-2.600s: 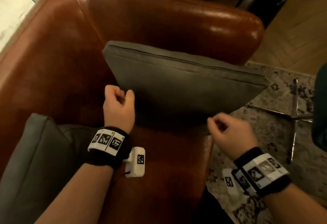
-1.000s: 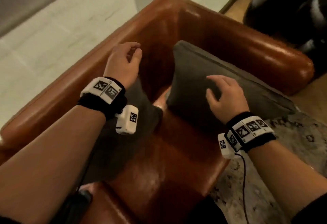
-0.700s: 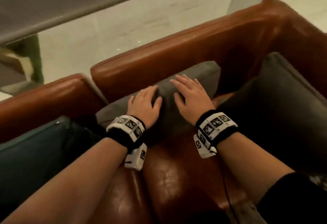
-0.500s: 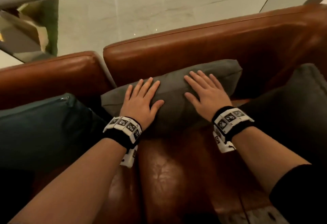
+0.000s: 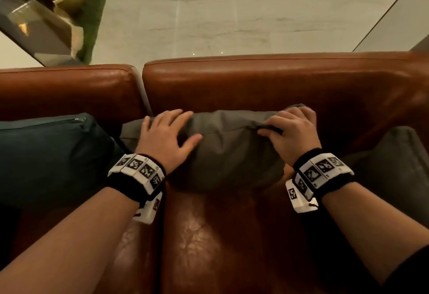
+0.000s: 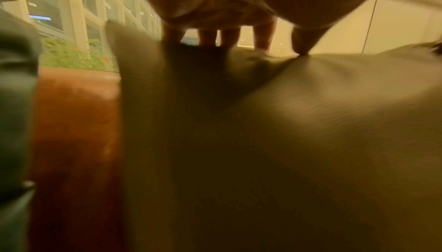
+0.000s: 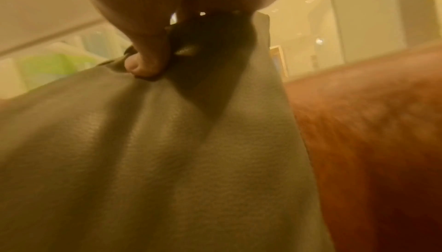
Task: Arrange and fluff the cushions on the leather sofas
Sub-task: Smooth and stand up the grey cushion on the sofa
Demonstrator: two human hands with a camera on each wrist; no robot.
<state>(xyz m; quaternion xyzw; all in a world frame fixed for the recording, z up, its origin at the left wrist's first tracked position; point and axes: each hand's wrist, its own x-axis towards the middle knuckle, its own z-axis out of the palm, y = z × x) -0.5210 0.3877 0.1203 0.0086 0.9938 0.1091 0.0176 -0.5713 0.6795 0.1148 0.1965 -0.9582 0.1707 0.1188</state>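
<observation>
A grey cushion [image 5: 227,152] leans against the back of the brown leather sofa [image 5: 255,80], its lower edge on the seat. My left hand [image 5: 183,126] lies on the cushion's upper left part. Its fingers are spread over the top edge and its thumb is on the front face. In the left wrist view, the left hand's fingertips [image 6: 208,41] press into the cushion [image 6: 311,123]. My right hand [image 5: 278,126] grips the upper right corner with curled fingers. In the right wrist view, its thumb [image 7: 143,63] pinches a fold of the cushion fabric [image 7: 167,161].
A dark teal cushion [image 5: 51,154] sits on the adjoining sofa section [image 5: 65,89] to the left. A darker grey cushion [image 5: 394,166] stands at the right end of the seat. Pale stone floor [image 5: 209,22] and greenery [image 5: 92,26] lie behind the sofa backs.
Both hands lay flat on the grey cushion's face half a second ago. Now the right hand has curled onto the top right corner, and the left has slid up to the top edge.
</observation>
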